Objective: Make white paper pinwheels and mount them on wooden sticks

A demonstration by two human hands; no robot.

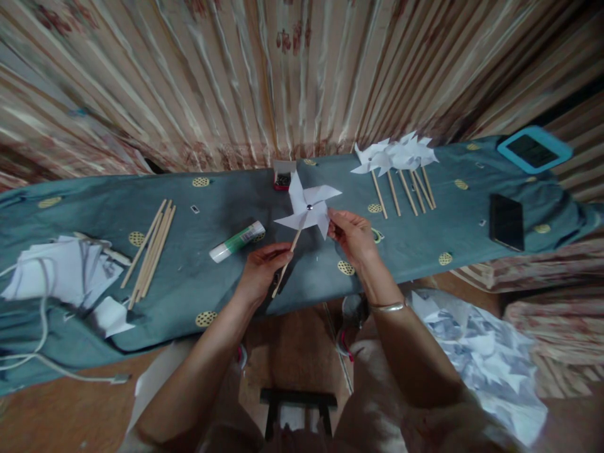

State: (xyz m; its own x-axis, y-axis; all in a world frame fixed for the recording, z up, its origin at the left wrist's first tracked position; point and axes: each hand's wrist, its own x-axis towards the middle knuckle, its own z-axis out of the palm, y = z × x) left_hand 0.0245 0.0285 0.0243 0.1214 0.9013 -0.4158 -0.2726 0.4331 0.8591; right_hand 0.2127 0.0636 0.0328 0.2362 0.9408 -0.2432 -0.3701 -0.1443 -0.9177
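Observation:
A white paper pinwheel (302, 200) with a dark pin at its centre stands tilted over the middle of the table, fixed to a thin wooden stick (283, 272). My left hand (264, 269) is closed round that stick below the blades. With its fingertips together, my right hand (350, 231) pinches the edge of the blade on the right. Behind the pinwheel is a small open box of pins (282, 181). A green and white glue stick (237, 241) lies left of the pinwheel, near my left hand.
Several finished pinwheels (401, 156) lie at the back right. Loose wooden sticks (153, 251), stacked paper (56, 274) and a white cable (43, 314) are on the left. A phone (506, 221) and a blue-framed device (535, 150) rest at the right. A bag of white paper pieces (481, 352) stands below.

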